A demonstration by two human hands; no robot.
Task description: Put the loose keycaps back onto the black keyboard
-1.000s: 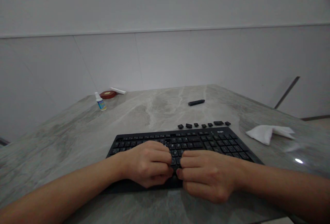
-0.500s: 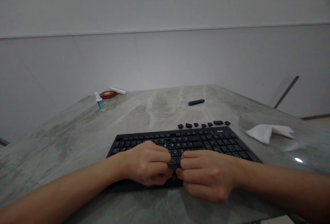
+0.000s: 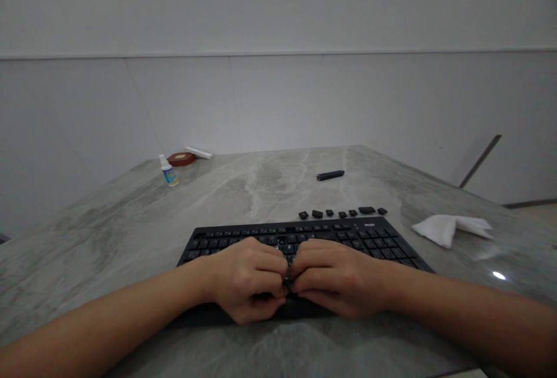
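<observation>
A black keyboard lies on the grey marbled table, and several of its key places show bare sockets. Over its lower middle, my left hand is closed, fingers curled in and tips down at the keys. Almost touching it, my right hand is pinched, thumb and fingertips meeting the left fingertips. A small dark piece shows between the two sets of fingertips; it is too small and too covered to name. Behind the keyboard's top edge lies a row of loose black keycaps.
Farther back lies a dark pen-like tool. A small spray bottle stands at back left, beside a reddish-brown case and a white strip. Right of the keyboard is a crumpled white cloth. A pale wall rises behind the table.
My right hand has shifted left and slightly up, closing the gap to my left hand. The left hand has rolled a little, its thumb lower. The view has tilted slightly.
</observation>
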